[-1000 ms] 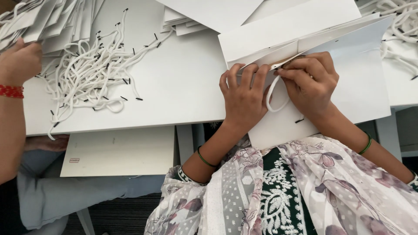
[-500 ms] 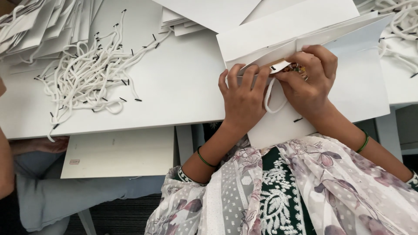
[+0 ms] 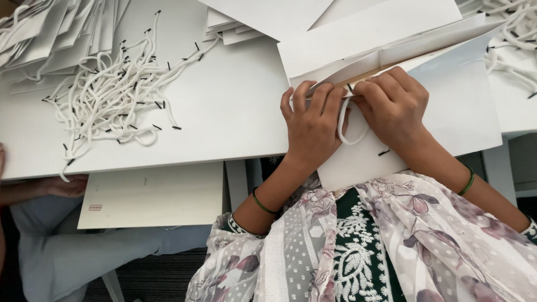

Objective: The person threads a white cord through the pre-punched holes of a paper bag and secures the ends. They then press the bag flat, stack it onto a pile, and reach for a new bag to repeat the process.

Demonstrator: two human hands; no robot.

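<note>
A white paper bag (image 3: 447,106) lies flat over the table's near edge, its open top towards the far side. My left hand (image 3: 313,126) presses on the bag's top edge with fingers curled over the rim. My right hand (image 3: 394,106) pinches the same rim just to the right. A white cord handle (image 3: 342,131) loops down between the two hands, with a black tip (image 3: 384,152) lying on the bag face below.
A heap of loose white cords with black tips (image 3: 106,95) lies at the left of the white table (image 3: 235,112). Stacks of flat white bags (image 3: 61,28) fill the far left and back. Another person's hand (image 3: 64,185) and grey-trousered legs show at lower left.
The other person's hand with a red bracelet has left the table's left side. My two hands have closed in on the bag's rim and the cord loop has shortened.
</note>
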